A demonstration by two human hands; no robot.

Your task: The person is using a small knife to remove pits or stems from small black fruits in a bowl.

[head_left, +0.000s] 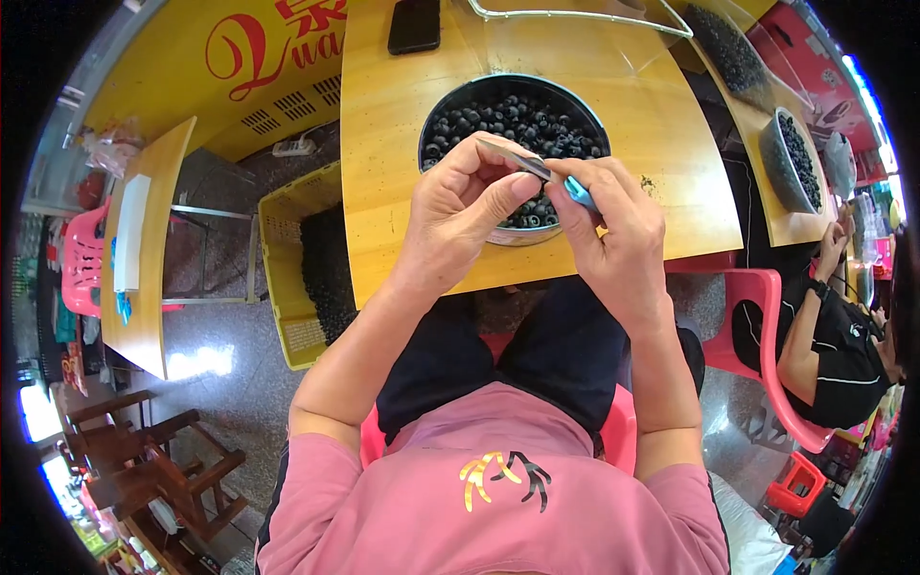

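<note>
Head view: left hand [458,213] pinches something too small to tell, right hand [613,225] grips a blue-handled blade [541,172], both over the bowl [460,101] of dark seeds on the counter [383,144].

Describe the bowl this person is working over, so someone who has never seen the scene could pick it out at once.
On the yellow wooden table directly before the person, just beyond both hands, sits a round dark-rimmed metal bowl full of small black ring-shaped pieces. Unlike the grey bowl on the neighbouring table at right, it is partly hidden by the hands.
</note>
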